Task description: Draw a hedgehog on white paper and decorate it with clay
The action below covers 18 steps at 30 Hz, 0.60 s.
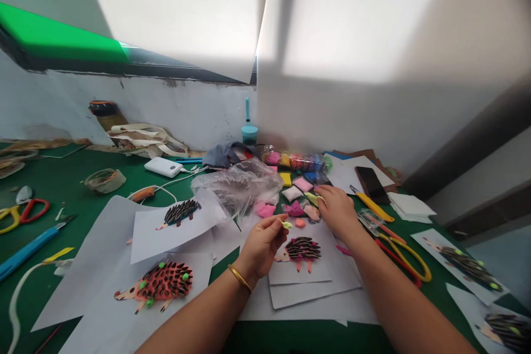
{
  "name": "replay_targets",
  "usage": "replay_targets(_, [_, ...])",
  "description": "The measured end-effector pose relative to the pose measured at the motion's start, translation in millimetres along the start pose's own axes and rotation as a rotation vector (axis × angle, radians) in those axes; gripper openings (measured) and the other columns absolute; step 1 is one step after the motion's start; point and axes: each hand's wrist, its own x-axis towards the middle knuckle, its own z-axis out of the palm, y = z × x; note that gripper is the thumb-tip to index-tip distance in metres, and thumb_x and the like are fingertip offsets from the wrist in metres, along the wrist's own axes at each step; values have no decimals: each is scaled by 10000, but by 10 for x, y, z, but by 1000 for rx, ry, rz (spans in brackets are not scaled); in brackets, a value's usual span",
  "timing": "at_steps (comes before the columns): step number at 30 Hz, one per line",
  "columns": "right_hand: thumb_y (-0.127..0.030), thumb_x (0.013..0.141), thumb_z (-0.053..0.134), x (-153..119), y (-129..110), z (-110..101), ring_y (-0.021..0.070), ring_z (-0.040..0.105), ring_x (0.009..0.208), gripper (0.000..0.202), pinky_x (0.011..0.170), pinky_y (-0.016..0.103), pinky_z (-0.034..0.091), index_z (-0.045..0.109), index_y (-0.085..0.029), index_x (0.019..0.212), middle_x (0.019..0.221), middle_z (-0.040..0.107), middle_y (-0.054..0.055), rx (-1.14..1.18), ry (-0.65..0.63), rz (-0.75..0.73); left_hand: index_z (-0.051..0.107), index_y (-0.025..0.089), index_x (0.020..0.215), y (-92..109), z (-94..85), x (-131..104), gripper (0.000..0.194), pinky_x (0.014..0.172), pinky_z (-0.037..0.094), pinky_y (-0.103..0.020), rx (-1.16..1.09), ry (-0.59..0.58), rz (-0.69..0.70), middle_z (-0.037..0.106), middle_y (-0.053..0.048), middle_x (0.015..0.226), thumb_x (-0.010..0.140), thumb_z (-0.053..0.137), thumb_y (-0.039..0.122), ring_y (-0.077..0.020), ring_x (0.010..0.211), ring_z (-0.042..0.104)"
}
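Observation:
My left hand (262, 244), with a gold bangle at the wrist, pinches a small bit of pale yellow-green modelling clay (286, 225). It is over a paper hedgehog picture (303, 249) with dark spines, pink dots and pink legs. Farther back, my right hand (338, 211) is closed on a small packet of yellow-green clay (314, 199), its fingertips partly hidden from view. Near that hand lie a magenta clay packet (293, 209), a peach clay packet (312, 213) and a loose lump of orange-pink clay (300, 223).
Other hedgehog pictures lie left (160, 287) and right (467, 265). A crumpled plastic bag (238, 185) is behind the left hand. Yellow-handled scissors (409, 257), a yellow cutter (374, 207) and a phone (371, 184) sit right. A blue cutter (29, 251) and scissors (33, 210) lie far left.

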Motion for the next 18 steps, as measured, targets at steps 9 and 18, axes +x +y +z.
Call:
replay_targets(9, [-279,905,580,-665,-590,-351,201,630,931,167,809,317,506,694,-247,1024,1000,698,48,642,-272,-272,642,164,842,-72,25,-50,320,636,458,-219,197,-194,16,676,-5,747,635,871,246,-120,666,622])
replay_targets(18, [-215,853,586,-733,-610,-243,171,571,708,61,625,277,451,639,-216,883,781,631,16,565,-151,-107,765,125,914,-24,71,-71,398,662,464,-263,476,-185,88,703,-75,770,750,751,487,-163,689,612])
